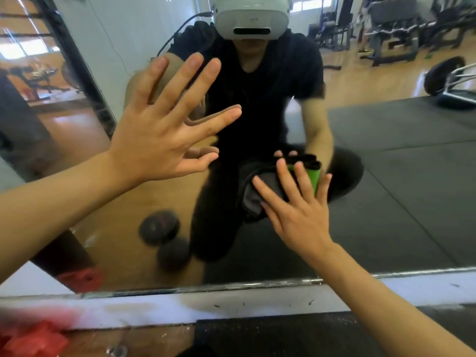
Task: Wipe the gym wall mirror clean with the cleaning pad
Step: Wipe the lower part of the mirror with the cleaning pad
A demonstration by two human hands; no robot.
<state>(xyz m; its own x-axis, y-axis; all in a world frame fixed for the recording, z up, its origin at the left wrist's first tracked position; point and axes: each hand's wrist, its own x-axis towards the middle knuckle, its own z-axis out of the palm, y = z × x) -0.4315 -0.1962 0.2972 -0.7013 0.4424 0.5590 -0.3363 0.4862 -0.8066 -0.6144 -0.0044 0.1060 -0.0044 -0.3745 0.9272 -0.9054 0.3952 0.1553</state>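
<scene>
One cleaning pad (260,191) flat against mirror (386,150), crosswise.

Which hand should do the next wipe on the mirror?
Probably the right hand: its straight fingers already press the cleaning pad flat against the mirror. The left hand is spread on the bare glass with no pad.

Hands: two. The left hand (157,135) is spread flat, up and to the left of the right hand (296,207).

Cleaning pads: one, a grey and green cleaning pad (260,191) under the right hand's fingers.

Wall mirrors: one mirror (386,202), behind both hands.

Dumbbells: one reflected dumbbell (164,240), below the left hand.

Red objects: one red object (36,341), blurred, far below the left hand.
</scene>
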